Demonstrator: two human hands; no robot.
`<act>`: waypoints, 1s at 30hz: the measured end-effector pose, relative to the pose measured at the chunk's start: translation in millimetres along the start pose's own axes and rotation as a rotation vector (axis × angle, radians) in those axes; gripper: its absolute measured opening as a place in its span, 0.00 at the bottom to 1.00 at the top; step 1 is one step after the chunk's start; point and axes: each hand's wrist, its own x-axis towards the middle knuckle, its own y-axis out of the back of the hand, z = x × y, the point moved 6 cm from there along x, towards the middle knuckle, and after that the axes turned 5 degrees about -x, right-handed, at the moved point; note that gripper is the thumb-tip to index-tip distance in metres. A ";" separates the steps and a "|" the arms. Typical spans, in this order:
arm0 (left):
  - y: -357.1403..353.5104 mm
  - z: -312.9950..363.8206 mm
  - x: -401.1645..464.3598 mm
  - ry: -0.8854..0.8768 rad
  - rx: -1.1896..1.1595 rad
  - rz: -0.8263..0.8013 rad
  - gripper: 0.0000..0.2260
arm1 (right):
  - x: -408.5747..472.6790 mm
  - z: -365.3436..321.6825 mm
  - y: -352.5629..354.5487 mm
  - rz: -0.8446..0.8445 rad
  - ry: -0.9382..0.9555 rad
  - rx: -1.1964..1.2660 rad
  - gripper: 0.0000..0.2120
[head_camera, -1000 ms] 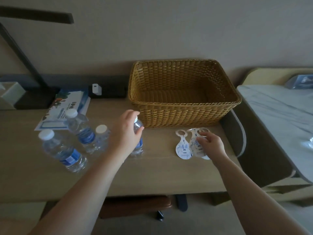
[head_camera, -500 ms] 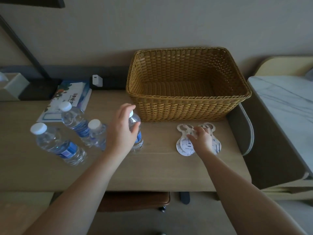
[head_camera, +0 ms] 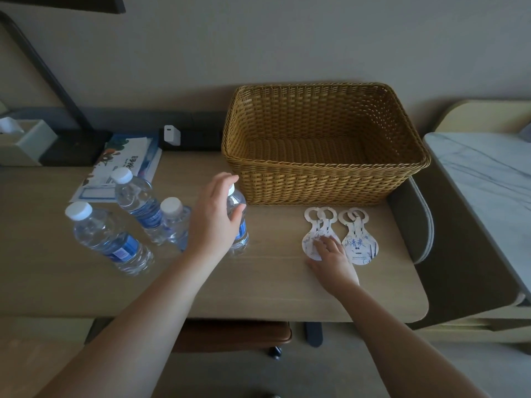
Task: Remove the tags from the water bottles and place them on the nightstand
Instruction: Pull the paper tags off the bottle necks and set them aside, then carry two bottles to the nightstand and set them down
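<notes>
Several white paper tags (head_camera: 359, 245) with blue print and ring tops lie flat on the wooden desk (head_camera: 258, 288), in front of the basket. My right hand (head_camera: 333, 262) rests on the left tags with its fingers spread and grips nothing. An upright water bottle (head_camera: 240, 228) with a blue label stands left of the tags. My left hand (head_camera: 214, 216) is around it, thumb in front, fingers behind its cap. Three more bottles (head_camera: 135, 202) with white caps stand further left, with no tags on their necks.
An empty wicker basket (head_camera: 324, 182) stands at the back of the desk. A booklet (head_camera: 129, 165), a white charger (head_camera: 171, 135) and a tissue box (head_camera: 23, 142) are at the back left. A marble-topped surface (head_camera: 488, 182) lies to the right.
My right hand has laid the tags flat, spread them side by side and slid back toward me. My left hand's hold on the upright bottle has loosened.
</notes>
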 end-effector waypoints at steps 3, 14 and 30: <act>0.7 2.0 1.1 -0.007 0.008 -0.016 0.22 | -2.5 -11.7 7.0 0.025 0.023 0.029 0.27; 58.4 -5.1 -12.7 -0.046 0.016 0.107 0.26 | -10.6 -144.6 64.8 0.193 0.265 0.374 0.30; 32.7 -105.5 -59.0 0.546 -0.435 0.010 0.32 | 13.1 -206.1 55.4 0.155 0.216 0.631 0.35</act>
